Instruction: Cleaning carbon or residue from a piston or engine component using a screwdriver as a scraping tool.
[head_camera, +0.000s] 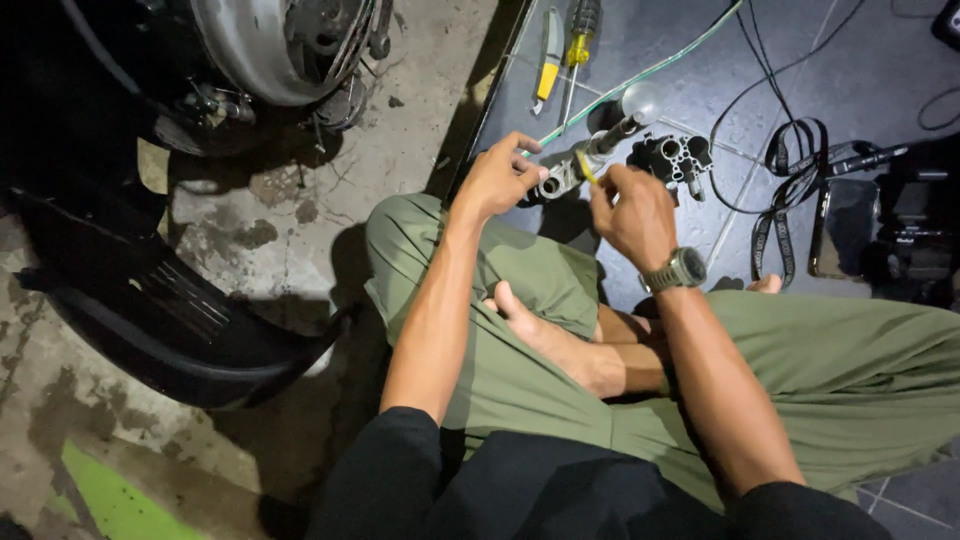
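Observation:
I sit cross-legged in green trousers. My left hand (497, 178) grips a small grey metal engine part (556, 181) held above my knees. My right hand (630, 212), with a watch on its wrist, pinches a thin yellow tool (586, 167) whose tip pokes into that part. A metal rod with a rounded end (625, 119) sticks up just behind the part; whether it is joined to it I cannot tell.
A dark metal block with round bores (672, 157) lies on the dark tiled floor beyond my hands. Yellow-handled screwdrivers (575, 45) lie further back beside a green tube (650, 70). Black straps and cables (790, 190) are at right. A scooter wheel (270, 45) and black body panel (150, 310) stand left.

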